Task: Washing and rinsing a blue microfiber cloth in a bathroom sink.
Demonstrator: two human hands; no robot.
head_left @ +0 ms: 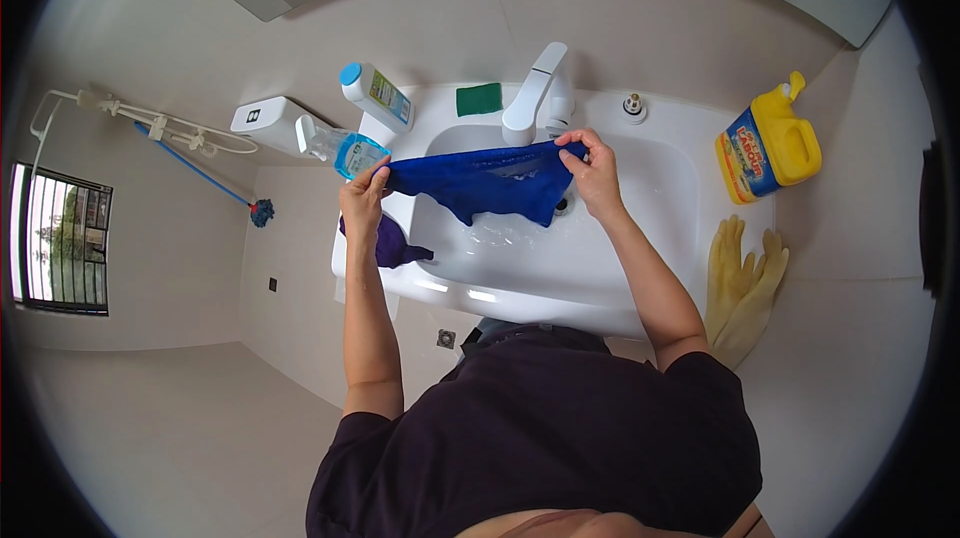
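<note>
"How far along is it, from where you stand?"
"The blue cloth (480, 186) is opened out over the basin (650, 183), just in front of the tap (535, 98). I'd call the spreading done; setting it down isn't."
"Both hands on it?"
"Yes. The left hand (364, 196) pinches one upper corner, thumb against fingers; the right hand (594, 176) nips the other. The lower edge hangs loose and uneven."
"Wet?"
"There's a pale patch (515, 174) toward the right end. Suds or just shine, I can't fairly tell."
"And the purple cloth (395, 245)?"
"Bunched at the basin's left rim, in neither grip. If it's due a turn, that's left."
</note>
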